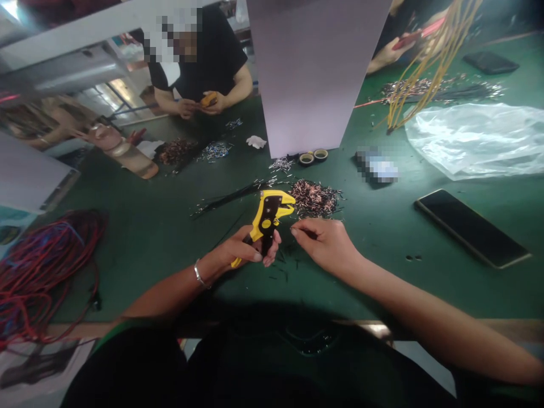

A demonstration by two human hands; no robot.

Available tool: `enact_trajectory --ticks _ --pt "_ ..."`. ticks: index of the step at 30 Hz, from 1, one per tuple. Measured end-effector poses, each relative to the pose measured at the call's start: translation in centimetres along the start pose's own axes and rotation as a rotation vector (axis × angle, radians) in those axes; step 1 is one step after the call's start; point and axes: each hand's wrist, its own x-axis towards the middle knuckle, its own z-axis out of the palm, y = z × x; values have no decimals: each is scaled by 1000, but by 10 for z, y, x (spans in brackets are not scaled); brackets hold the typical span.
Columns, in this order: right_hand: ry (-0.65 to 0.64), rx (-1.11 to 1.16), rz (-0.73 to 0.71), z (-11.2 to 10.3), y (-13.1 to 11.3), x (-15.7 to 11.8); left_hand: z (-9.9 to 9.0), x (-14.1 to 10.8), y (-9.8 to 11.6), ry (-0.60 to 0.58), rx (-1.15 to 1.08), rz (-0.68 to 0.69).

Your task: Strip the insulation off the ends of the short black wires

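Note:
A yellow and black wire stripper (pixel 267 222) is in my left hand (pixel 250 247), whose fingers wrap round its handles; its jaws point up and to the right. Just right of the tool, my right hand (pixel 321 243) is closed in a pinch, thumb against forefinger. What it pinches is too small to make out. Behind both hands lies a pile of short copper-ended black wire pieces (pixel 314 198). To its left stretches a bundle of thin black wires (pixel 238 196). Small dark scraps (pixel 278 276) are scattered below the tool.
A phone (pixel 471 228) lies right on the green table (pixel 382 300). Behind the pile are tape rolls (pixel 313 157) and an upright pale panel (pixel 314 73). Red cables (pixel 55 266) are heaped left, a bottle (pixel 125 152) beyond. Another person (pixel 204 62) works opposite; clear plastic (pixel 480 139) lies back right.

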Motion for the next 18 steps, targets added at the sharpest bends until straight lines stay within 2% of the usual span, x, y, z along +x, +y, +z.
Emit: enact_trajectory --ticks 4,12,18 --pt "-56 63 -32 -2 -8 -2 0 -1 -2 -2 9 -14" --pt "-51 175 225 -3 -11 2 0 1 -1 -13 68 -23" --pt "-107 264 257 -1 -15 -1 1 1 -1 -32 89 -12"
